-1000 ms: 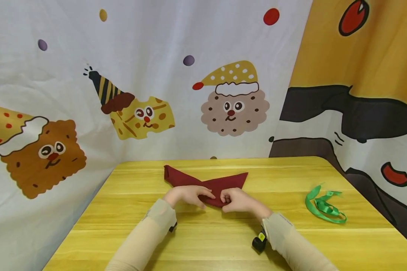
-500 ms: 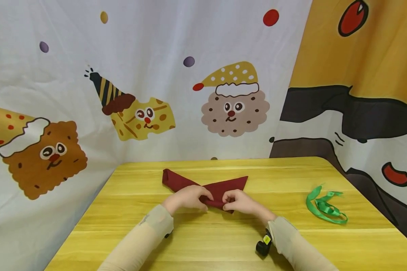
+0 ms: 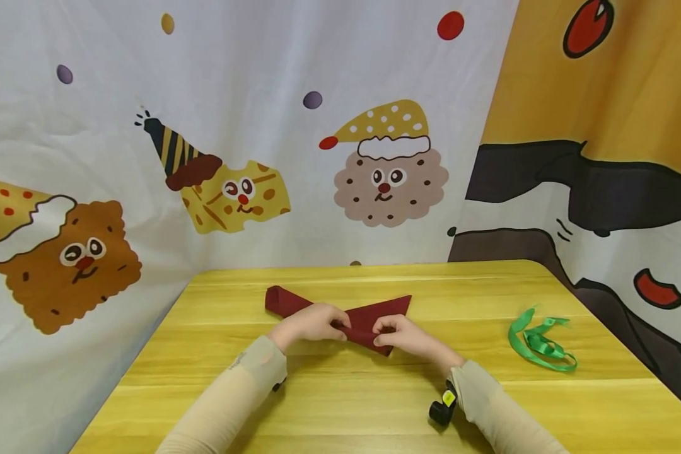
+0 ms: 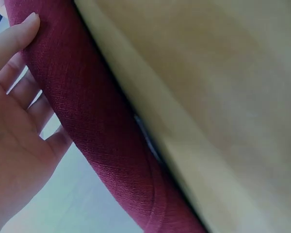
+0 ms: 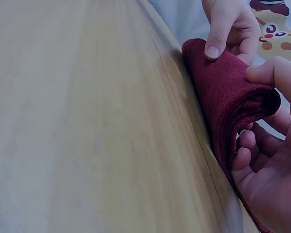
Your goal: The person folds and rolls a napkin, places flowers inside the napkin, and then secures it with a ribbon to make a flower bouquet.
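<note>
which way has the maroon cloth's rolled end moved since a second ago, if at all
Yes: the maroon cloth's rolled end has shifted nearer, away from the table's far edge.

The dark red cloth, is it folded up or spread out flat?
Folded up: in the right wrist view, the dark red cloth shows layers stacked and curled round at the end by the right hand.
</note>
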`<state>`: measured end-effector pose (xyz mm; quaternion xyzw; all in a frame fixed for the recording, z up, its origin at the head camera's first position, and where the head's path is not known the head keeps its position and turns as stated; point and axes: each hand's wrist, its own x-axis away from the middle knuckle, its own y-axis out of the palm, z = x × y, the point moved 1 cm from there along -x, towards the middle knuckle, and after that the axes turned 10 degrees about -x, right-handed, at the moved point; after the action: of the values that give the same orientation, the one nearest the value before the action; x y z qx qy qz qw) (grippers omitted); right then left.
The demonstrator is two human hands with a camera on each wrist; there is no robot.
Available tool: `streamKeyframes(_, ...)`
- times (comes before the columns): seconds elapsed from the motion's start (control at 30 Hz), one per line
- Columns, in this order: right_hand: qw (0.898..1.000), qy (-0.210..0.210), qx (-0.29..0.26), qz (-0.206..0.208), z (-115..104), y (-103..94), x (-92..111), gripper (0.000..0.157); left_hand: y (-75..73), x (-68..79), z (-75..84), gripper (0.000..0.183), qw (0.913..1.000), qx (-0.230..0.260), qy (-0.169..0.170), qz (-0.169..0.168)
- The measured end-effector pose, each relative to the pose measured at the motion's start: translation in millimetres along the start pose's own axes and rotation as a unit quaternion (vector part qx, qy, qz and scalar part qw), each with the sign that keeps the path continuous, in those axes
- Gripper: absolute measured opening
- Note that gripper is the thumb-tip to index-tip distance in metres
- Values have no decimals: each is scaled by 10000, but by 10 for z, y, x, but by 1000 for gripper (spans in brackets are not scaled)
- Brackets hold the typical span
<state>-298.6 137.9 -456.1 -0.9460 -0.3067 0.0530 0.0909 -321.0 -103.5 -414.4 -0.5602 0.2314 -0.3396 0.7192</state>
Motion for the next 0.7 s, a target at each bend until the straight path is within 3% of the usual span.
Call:
streamKeyframes(0.17,9997,59,-150,181,63,-35,8,6,-90,-36,45,3,9997,84,138,-186)
streamKeyframes(0.33,9982,128,-446,377,78,-58,27,13,-170,-78,81,8,9991,155,15,-383)
streamKeyframes(0.7,9933,272,-743,845,35,-161,0,26,-271,-275,60,5,9991,47,-188,-377)
